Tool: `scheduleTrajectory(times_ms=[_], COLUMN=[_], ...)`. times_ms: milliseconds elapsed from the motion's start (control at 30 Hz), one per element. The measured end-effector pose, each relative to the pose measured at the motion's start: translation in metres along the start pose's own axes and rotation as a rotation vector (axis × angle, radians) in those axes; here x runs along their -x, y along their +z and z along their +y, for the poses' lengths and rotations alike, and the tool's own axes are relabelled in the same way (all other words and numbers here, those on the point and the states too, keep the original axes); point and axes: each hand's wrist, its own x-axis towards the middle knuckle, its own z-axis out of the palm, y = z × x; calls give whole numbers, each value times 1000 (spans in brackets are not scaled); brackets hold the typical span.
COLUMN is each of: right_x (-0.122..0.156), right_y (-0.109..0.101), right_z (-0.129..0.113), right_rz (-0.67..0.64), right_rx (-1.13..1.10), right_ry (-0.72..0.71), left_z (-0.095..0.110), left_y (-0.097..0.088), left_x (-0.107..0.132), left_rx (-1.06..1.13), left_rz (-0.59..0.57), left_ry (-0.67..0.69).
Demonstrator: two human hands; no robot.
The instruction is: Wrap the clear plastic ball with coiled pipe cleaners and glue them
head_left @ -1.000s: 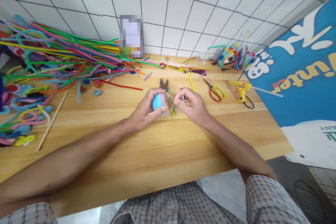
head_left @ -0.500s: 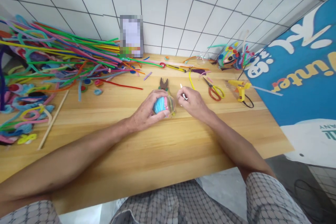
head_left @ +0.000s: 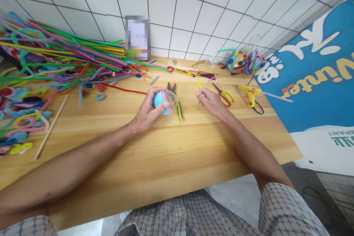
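My left hand [head_left: 148, 112] is wrapped round a clear plastic ball [head_left: 173, 99] whose left part is covered in rows of light blue and pink pipe cleaner [head_left: 159, 102]. The clear side faces right. Just beyond and right of the ball lie pliers with dark jaws [head_left: 171, 87] and green-yellow handles [head_left: 180, 111], partly hidden by it. My right hand [head_left: 209, 101] is closed in a pinch at a yellow pipe cleaner [head_left: 199, 81], which runs into the fingers from above. A bit of yellow also shows below that hand.
A heap of coloured pipe cleaners [head_left: 83, 49] fills the left back, with a wooden stick [head_left: 51, 127] in front. Scissors [head_left: 228, 97] lie right of my right hand, then a yellow glue gun [head_left: 250, 94] with its cord. Decorated balls [head_left: 239, 61] and a blurred upright panel [head_left: 137, 38] stand by the wall.
My right hand has moved right, away from the ball, to the yellow pipe cleaner; the white bit at its fingers no longer shows. My left hand has shifted left with the ball, uncovering the pliers' handle.
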Motion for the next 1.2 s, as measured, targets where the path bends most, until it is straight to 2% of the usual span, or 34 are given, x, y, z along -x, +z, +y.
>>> scheduleTrajectory(times_ms=[133, 233, 333, 500, 667, 800, 867, 933, 1000, 1033, 1100, 1200], right_x=[9, 24, 44, 88, 153, 228, 270, 306, 329, 332, 323, 274], right_y=[-17, -35, -55, -82, -106, -134, -149, -161, -166, -166, -161, -145], right_z=[14, 28, 40, 54, 75, 105, 124, 142, 154, 155, 147, 114], right_rz=[142, 214, 269, 397, 611, 906, 929, 826, 779, 759, 712, 683], right_rx=[137, 124, 75, 160, 274, 455, 570, 684, 683, 664, 601, 398], right_ry=[10, 93, 154, 312, 459, 644, 720, 900, 947, 944, 884, 738], left_z=[-1, -4, -4, -1, 1, 4, 4, 4, 4, 4, 5, 7], left_y=[0, -2, -2, -3, -4, -4, -4, -4, -3, -3, -1, 2], left_x=[0, 0, 1, 4, 4, 4, 3, 2, 2, 1, 0, -1], left_rx=[-29, -71, -106, -191, -240, -303, -309, -315, -324, -334, -365, -418], left_rz=[-5, -26, -57, -85, -137, -154, -151, -156, -164, -169, -178, -197], left_ry=[3, 19, 36, 74, 147, 202, 205, 216, 232, 235, 236, 242])
